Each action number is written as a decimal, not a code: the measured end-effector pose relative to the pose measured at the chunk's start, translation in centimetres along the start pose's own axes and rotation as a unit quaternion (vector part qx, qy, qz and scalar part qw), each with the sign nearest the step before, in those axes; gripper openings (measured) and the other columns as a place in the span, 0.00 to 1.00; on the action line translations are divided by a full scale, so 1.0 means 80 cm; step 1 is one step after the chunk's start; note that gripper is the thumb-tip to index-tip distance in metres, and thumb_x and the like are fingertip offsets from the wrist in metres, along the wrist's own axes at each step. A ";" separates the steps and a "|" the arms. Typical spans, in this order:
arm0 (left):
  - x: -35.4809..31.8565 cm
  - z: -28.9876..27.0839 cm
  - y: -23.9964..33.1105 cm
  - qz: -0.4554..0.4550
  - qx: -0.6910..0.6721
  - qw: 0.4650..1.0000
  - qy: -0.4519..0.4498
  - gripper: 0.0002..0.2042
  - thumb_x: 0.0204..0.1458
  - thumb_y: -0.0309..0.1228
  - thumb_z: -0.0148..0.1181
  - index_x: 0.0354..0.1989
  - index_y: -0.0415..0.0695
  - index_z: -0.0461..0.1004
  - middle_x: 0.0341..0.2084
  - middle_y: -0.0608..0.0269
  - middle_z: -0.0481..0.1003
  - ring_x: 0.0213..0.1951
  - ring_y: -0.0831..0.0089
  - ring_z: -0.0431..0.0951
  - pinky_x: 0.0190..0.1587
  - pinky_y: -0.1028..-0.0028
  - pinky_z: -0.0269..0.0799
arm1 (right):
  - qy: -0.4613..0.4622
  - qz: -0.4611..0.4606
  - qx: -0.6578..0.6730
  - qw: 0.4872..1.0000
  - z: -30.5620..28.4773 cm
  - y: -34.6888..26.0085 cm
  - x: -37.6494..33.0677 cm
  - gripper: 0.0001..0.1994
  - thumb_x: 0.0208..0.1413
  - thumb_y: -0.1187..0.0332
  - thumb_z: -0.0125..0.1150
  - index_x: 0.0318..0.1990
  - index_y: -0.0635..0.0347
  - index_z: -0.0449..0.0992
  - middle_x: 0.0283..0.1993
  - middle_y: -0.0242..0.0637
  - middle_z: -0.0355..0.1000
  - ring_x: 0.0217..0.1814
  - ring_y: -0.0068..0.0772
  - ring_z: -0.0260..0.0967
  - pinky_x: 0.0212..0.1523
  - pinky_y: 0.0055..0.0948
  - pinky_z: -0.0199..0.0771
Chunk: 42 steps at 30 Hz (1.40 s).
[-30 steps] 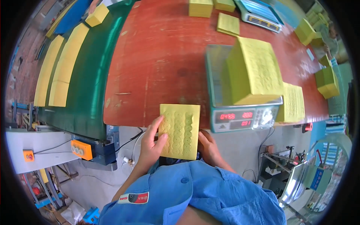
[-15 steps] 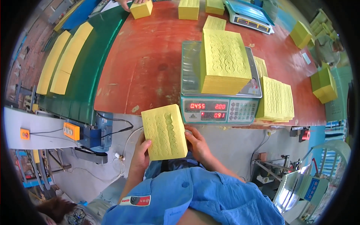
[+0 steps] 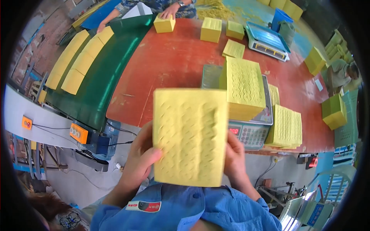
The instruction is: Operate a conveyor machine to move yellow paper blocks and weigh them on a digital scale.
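Between my two hands, upright in front of my chest, is a stack of yellow embossed paper (image 3: 189,138) with rows of stamped round marks. My left hand (image 3: 142,158) grips its left edge, thumb on the front face and fingers behind. On the opposite edge my right hand (image 3: 234,156) holds it, its fingertips partly hidden by the paper. Just beyond, a digital scale (image 3: 252,134) carries a taller yellow paper stack (image 3: 246,84); the held stack covers part of the scale and its display. More yellow stacks (image 3: 285,125) stand right of the scale.
The red table (image 3: 154,65) spreads ahead. At left, a green conveyor belt (image 3: 123,61) bears yellow paper strips (image 3: 86,57). A co-worker's hand (image 3: 169,10) rests on a far paper block (image 3: 164,25). A second scale (image 3: 268,40) stands far right; another person (image 3: 341,73) is beyond the right edge.
The held paper stack has risen toward me and turned more upright, looking larger, with both hands still on it. The view has tilted up, showing more of the co-worker at the far side.
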<state>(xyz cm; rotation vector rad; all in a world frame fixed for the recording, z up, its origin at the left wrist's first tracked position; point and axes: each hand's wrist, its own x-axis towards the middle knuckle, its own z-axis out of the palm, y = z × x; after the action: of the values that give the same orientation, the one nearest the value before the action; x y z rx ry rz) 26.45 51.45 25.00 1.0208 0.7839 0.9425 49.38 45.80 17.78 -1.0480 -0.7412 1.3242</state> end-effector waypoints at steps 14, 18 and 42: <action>0.226 0.147 0.036 -0.004 0.017 0.991 -0.135 0.34 0.54 0.59 0.61 0.60 0.45 0.70 0.52 0.60 0.74 0.53 0.68 0.73 0.54 0.67 0.66 | 0.157 -0.136 -0.095 0.974 -0.113 -0.160 0.127 0.18 0.67 0.61 0.52 0.49 0.68 0.79 0.38 0.34 0.77 0.36 0.20 0.71 0.37 0.23 0.70; 0.245 0.146 0.015 -0.027 0.022 0.994 -0.105 0.37 0.50 0.62 0.63 0.61 0.46 0.71 0.55 0.58 0.73 0.56 0.69 0.69 0.54 0.62 0.64 | 0.127 -0.111 -0.135 0.976 -0.133 -0.156 0.139 0.18 0.68 0.59 0.51 0.46 0.66 0.80 0.32 0.30 0.75 0.30 0.16 0.67 0.32 0.22 0.67; 0.250 0.122 -0.045 0.062 0.011 0.997 -0.033 0.31 0.67 0.54 0.42 0.61 0.37 0.69 0.50 0.60 0.76 0.50 0.75 0.73 0.53 0.71 0.67 | 0.175 -0.205 -0.268 0.925 -0.152 -0.095 0.138 0.19 0.71 0.60 0.48 0.53 0.67 0.77 0.49 0.43 0.74 0.50 0.31 0.71 0.51 0.28 0.69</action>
<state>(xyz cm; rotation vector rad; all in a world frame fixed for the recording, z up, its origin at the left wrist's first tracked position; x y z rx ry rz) 43.89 65.55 22.79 1.1239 0.6831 1.0016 64.94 54.96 18.59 -1.4197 -1.0075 0.5540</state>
